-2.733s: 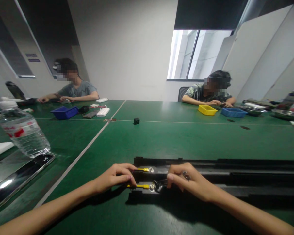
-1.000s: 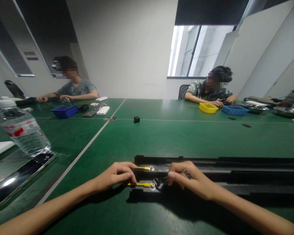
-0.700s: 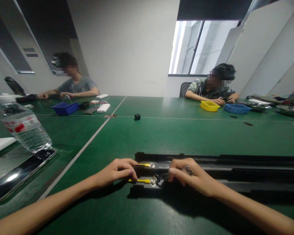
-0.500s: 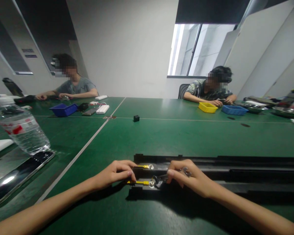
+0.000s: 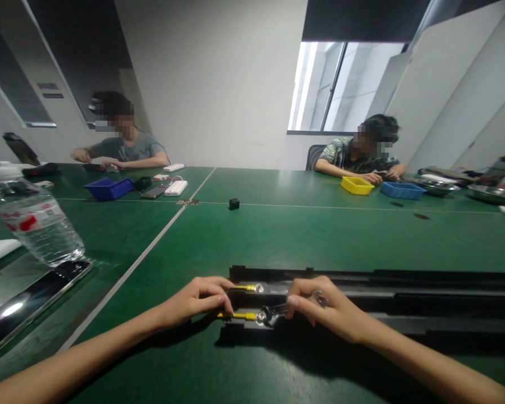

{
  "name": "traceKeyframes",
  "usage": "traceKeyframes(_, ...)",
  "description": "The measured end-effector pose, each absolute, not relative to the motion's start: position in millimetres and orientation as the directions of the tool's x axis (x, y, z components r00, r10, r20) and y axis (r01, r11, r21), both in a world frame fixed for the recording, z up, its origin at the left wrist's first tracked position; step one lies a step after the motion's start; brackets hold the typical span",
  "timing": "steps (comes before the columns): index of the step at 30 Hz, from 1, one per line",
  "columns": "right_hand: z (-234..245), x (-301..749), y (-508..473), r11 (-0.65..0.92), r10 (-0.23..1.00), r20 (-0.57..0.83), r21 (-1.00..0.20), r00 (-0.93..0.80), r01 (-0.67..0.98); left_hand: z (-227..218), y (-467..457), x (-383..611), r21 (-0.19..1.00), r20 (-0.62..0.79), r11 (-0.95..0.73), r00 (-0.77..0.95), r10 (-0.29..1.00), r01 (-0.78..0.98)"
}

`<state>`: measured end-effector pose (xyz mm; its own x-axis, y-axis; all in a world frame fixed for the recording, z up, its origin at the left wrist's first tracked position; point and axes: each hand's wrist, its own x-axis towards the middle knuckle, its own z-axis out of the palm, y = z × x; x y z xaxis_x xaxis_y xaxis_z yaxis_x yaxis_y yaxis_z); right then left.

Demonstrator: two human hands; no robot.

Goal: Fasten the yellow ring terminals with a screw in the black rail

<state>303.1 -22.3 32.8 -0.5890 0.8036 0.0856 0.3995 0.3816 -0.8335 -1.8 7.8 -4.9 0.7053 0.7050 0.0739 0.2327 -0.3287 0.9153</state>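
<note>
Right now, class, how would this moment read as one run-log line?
left hand: at yellow leads | right hand: gripping wrench | wrench: end at nearer bolt | black rails: on table

At lower centre, the left hand [image 5: 197, 301] touches thin yellow cables [image 5: 244, 316]; the right hand [image 5: 331, 312] holds a shiny metal wrench [image 5: 279, 308].

Left hand [image 5: 205, 301] palm-down, right hand [image 5: 326, 307] pinching, forearms [image 5: 109, 349] angled inward
</note>
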Motion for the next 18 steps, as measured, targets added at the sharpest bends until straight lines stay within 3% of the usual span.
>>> traceKeyframes(18,33.2,302.3,-21.2,0.407,0.793,0.101,-0.821,-0.600,0.400,-4.0,7.8,-2.6,0.903,0.066,-0.341,0.702,0.709,0.259)
